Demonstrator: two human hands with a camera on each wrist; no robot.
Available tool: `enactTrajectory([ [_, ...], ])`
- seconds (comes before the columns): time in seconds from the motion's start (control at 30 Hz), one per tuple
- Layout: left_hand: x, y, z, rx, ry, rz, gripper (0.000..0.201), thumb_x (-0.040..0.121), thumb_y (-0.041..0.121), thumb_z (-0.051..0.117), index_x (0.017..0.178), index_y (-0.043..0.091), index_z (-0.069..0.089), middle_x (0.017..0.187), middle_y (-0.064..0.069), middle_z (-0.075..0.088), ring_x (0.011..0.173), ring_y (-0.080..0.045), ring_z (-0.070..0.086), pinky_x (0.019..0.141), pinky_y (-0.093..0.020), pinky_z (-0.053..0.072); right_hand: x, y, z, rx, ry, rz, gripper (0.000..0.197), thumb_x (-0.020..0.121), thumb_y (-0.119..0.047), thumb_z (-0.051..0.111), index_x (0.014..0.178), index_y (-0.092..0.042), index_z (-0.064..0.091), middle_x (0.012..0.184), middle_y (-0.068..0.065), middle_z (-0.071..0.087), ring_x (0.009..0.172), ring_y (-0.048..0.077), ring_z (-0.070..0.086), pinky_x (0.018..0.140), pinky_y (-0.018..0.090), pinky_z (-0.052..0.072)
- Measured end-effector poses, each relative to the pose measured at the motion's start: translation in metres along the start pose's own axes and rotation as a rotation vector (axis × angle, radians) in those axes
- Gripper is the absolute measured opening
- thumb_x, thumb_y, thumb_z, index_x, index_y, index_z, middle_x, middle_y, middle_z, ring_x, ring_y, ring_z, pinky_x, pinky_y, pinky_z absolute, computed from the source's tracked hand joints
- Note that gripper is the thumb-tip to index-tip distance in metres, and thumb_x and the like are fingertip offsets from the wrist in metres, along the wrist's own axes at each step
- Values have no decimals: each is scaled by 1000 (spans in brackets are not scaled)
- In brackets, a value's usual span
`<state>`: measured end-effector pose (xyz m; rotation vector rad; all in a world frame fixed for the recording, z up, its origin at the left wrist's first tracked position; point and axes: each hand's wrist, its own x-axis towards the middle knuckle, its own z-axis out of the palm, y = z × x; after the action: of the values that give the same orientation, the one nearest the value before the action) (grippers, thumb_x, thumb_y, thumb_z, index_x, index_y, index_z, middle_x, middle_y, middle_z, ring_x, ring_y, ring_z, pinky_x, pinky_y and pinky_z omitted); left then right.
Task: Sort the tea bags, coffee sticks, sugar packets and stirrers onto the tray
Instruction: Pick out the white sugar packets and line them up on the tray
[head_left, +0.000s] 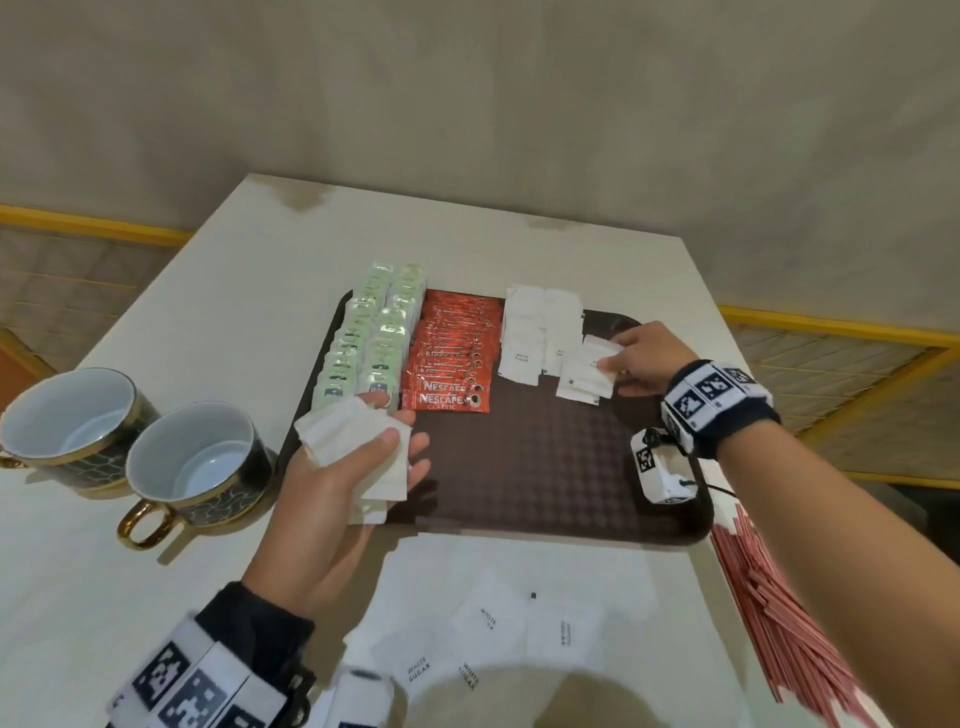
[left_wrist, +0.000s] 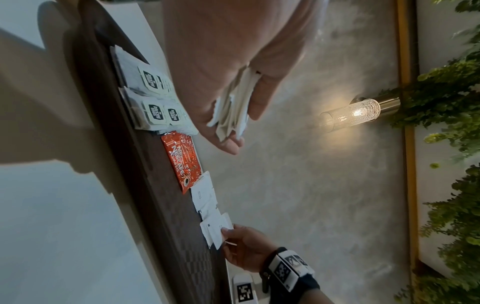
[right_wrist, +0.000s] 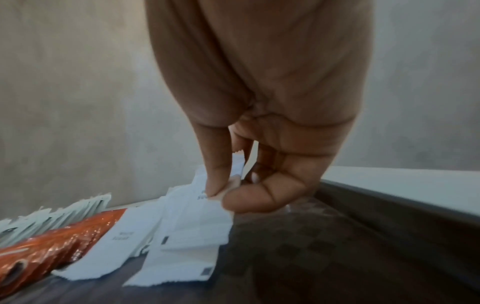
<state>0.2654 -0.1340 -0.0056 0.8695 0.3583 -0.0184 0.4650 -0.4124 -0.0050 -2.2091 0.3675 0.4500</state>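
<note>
The right hand (head_left: 636, 358) pinches 1 sugar packet (head_left: 597, 358) between thumb and fingers, low over the tray (head_left: 545, 467), at the right end of the sugar already laid there. The right wrist view shows the pinch plainly: thumb on top, fingertips beneath, the packet's free edge touching the packets under it. The left hand (head_left: 353, 467) grasps a fanned stack (head_left: 358, 447) of spare sugar packets, thumb pressed on top, hovering over the tray's near left corner, just in front of the tea bags (head_left: 371, 338) and coffee sticks (head_left: 452, 353).

On the tray, tea bags fill 2 rows farthest left of the right hand, coffee sticks lie between them and the sugar, and the sugar columns sit directly under and just left of the right fingertips.

The coming move likely turns on this: the held packet's long axis runs away from the person, matching the laid columns, and the open spot is on the right hand's side, so the right hand is nearer. More loose sugar (head_left: 488, 618) lies on the table (head_left: 182, 312) near the body, between both wrists. Stirrers (head_left: 779, 613) lie off the tray, below the right forearm, not yet sorted.
</note>
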Motion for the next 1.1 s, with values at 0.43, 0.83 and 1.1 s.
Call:
enactTrajectory([
  [0.43,4,-2,4,7,-16,-2,39,88,0,56,125,12,58,116,-16,69,102,-28,70,79,-36,60,36,-13,11,79,57,-70,28,77,5,75,97,-7,61,108,18,63,86,31,68,69,37,62],
  [0.83,-5,1,3,-22,-1,-27,40,81,3,59,120,13,61,110,-13,72,101,-29,71,73,-35,61,-7,-39,46,-58,-158,-202,19,75,6,76,87,-1,63,78,11,64,59,15,63,51,19,54],
  [1.1,-8,3,-6,1,9,-6,41,75,6,62,115,13,63,112,-14,71,102,-30,70,75,-36,60,10,-47,68,-290,46,-281,30,71,-3,83,78,-10,56,91,12,65,74,27,71,71,41,61],
])
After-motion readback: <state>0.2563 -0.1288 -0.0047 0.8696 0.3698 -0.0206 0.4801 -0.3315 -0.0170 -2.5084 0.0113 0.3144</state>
